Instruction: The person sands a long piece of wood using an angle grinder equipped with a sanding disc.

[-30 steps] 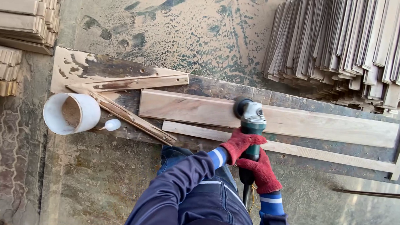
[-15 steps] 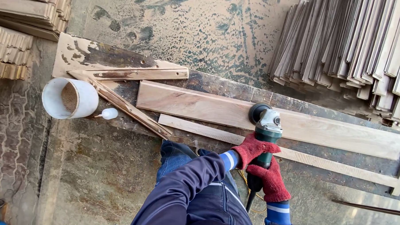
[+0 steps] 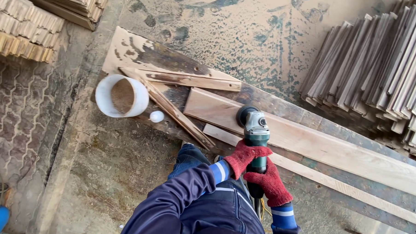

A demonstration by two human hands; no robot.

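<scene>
On plank (image 3: 308, 143): both gloved hands, left hand (image 3: 247, 156), right hand (image 3: 269, 183), clamp grinder (image 3: 255, 132).

Red knit gloves on left hand (image 3: 244, 156) & right hand (image 3: 271, 184); blue cuffs w/ white stripes, navy jacket, jeans.

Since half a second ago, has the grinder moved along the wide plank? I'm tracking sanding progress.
Yes. The grinder has slid left along the wide plank, toward its end nearest the white tub; both hands grip it.
</scene>
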